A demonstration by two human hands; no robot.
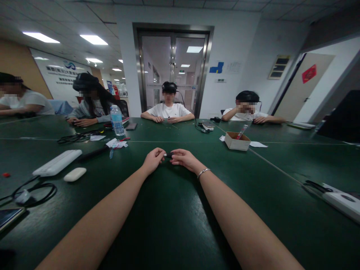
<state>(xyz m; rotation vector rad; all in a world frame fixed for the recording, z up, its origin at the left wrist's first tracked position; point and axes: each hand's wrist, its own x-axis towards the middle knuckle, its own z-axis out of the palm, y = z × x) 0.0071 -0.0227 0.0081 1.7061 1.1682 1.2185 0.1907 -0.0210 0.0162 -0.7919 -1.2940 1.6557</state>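
Observation:
Low over the green table [174, 210], both hands meet on a small black stick with a silver end [168, 155]; its exact kind is too small to tell. My left hand [154, 160] pinches the silver end from the left. From the right, the fingers of my right hand [185, 159] close on the black part. A silver bracelet [203, 173] circles my right wrist. Fingers cover parts of the stick.
To the left lie a white power bank [57, 163], a white earbud case [75, 174] and black cables [42, 195]. A water bottle [116, 122] stands farther back. At right are a small cardboard box [237, 142] and a white power strip [343, 202]. Several people sit opposite.

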